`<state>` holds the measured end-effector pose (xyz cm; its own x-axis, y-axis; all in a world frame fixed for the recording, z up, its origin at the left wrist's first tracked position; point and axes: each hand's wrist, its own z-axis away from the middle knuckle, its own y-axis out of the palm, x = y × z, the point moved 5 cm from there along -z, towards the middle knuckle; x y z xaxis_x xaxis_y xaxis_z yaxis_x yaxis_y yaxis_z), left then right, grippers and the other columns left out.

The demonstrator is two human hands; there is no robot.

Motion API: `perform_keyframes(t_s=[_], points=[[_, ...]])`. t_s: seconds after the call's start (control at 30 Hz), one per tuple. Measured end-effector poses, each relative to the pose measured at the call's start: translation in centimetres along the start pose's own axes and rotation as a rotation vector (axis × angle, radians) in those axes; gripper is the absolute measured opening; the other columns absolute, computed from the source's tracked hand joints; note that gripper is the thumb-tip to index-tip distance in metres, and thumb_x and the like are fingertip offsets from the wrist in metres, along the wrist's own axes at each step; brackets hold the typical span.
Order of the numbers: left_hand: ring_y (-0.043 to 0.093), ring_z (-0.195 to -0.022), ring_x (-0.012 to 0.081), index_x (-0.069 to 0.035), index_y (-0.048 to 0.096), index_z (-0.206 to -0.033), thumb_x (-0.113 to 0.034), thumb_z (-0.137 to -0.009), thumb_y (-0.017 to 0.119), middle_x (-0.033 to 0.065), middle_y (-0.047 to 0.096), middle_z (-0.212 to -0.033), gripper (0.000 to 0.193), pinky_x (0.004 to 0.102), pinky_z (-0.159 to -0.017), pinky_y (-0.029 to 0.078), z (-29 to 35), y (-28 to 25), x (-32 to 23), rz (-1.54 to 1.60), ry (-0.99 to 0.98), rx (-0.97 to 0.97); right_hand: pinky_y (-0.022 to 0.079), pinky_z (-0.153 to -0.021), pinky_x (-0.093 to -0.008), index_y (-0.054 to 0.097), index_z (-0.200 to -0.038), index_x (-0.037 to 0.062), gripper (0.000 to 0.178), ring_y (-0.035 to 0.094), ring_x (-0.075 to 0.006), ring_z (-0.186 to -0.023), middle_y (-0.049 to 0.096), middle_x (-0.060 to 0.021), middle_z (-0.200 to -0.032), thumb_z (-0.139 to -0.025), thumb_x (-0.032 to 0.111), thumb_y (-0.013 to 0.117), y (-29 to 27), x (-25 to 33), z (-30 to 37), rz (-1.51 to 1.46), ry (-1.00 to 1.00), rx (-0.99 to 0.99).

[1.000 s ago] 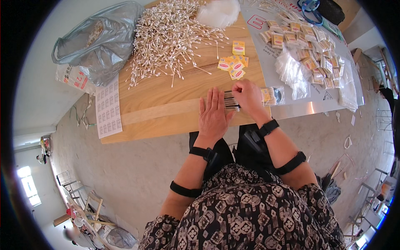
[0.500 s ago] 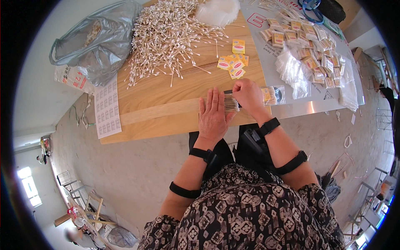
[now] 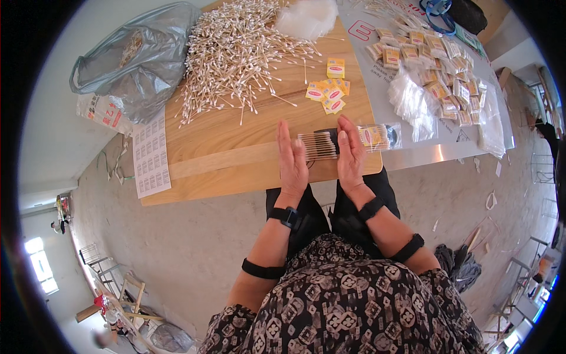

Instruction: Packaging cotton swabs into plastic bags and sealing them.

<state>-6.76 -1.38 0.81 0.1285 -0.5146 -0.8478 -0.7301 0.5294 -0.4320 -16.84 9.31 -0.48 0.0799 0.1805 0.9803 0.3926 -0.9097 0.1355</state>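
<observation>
A row of cotton swabs [image 3: 318,147] lies side by side near the table's front edge, with a dark flat piece [image 3: 333,134] partly under or beside it. At the row's left end stands my left hand [image 3: 292,160], edge down, fingers straight. My right hand [image 3: 351,156] faces it from the right end, also with fingers stretched out; neither hand grips anything. Just right of my right hand lies a clear packet [image 3: 371,137] of swabs with a yellow card. Beyond the row are several loose yellow cards [image 3: 335,93] and a small stack of yellow cards [image 3: 336,67].
A large heap of loose cotton swabs [image 3: 230,53] covers the back of the wooden table [image 3: 218,168]. A grey plastic bag [image 3: 147,65] and a printed sheet [image 3: 152,156] are at the left. Clear empty bags [image 3: 415,109] and piled filled packets [image 3: 448,76] lie on the right-hand sheet.
My right hand has gone from pinching over the row to standing flat at its right end. My left hand has turned from palm down onto its edge, uncovering more swabs.
</observation>
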Motion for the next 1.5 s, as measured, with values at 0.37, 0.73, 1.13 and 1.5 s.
perform_keyframes(t_s=[0.37, 0.73, 1.13, 1.5], points=[[0.022, -0.146, 0.0316, 0.001, 0.027, -0.149, -0.031, -0.102, 0.041, 0.0203, 0.027, -0.156, 0.059, 0.0400, -0.118, 0.017, -1.2, 0.9, -0.2, 0.049, 0.031, 0.071, 0.031, -0.112, -0.0362, 0.051, -0.130, -0.0046, 0.036, 0.043, -0.0307, -0.133, 0.048, -0.0186, -0.141, -0.097, 0.010, 0.050, -0.1, 0.1, -1.9, 0.231, -0.055, 0.215], [0.021, -0.146, 0.0300, -0.004, 0.029, -0.150, -0.051, -0.096, 0.043, 0.0162, 0.025, -0.157, 0.073, 0.0510, -0.117, 0.014, 1.3, 1.4, -1.0, -0.699, 0.126, 0.485, 0.015, -0.119, -0.0453, 0.037, -0.143, 0.0002, 0.061, 0.027, -0.0267, -0.144, 0.035, -0.0139, -0.151, -0.088, 0.018, 0.055, -0.5, 2.3, 1.4, 1.168, -0.435, 0.702], [0.019, -0.147, 0.0285, -0.003, 0.027, -0.150, -0.052, -0.097, 0.040, 0.0153, 0.022, -0.158, 0.073, 0.0506, -0.118, 0.012, 1.4, 1.4, -0.3, -0.670, 0.117, 0.519, 0.015, -0.119, -0.0461, 0.037, -0.143, -0.0003, 0.062, 0.027, -0.0287, -0.143, 0.034, -0.0152, -0.151, -0.089, 0.023, 0.056, -0.6, 3.3, 3.4, 1.107, -0.470, 0.756], [0.022, -0.146, 0.0288, -0.003, 0.030, -0.149, -0.052, -0.097, 0.041, 0.0150, 0.023, -0.158, 0.072, 0.0508, -0.118, 0.014, 1.2, 1.3, -0.6, -0.687, 0.109, 0.508, 0.014, -0.119, -0.0463, 0.041, -0.142, 0.0023, 0.059, 0.030, -0.0265, -0.143, 0.037, -0.0131, -0.151, -0.088, 0.021, 0.055, 0.0, 2.0, 1.1, 1.180, -0.492, 0.686]])
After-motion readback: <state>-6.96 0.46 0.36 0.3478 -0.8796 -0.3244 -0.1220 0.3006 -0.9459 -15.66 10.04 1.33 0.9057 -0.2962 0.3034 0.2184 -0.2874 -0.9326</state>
